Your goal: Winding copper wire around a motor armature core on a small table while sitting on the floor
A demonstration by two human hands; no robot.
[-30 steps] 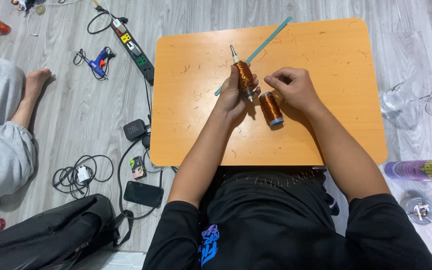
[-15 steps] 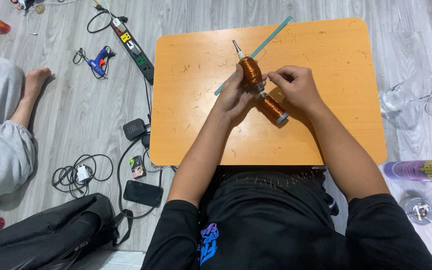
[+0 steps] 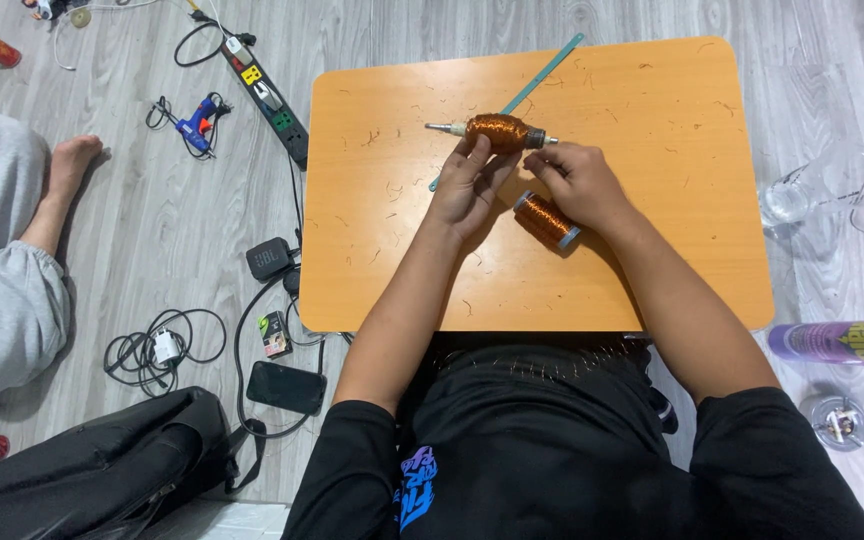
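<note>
Both hands hold a copper-wound rod above the table (image 3: 652, 250).
Left hand (image 3: 467, 185) grips the rod (image 3: 497, 132) at frame centre-top; right hand (image 3: 577, 180) pinches its end, wire spool (image 3: 545, 220) just below.

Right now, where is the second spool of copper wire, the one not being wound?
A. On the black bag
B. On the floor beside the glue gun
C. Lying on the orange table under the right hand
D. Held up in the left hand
C: the spool lies on the orange table just below the right hand, while the left hand holds the wound rod.
</note>
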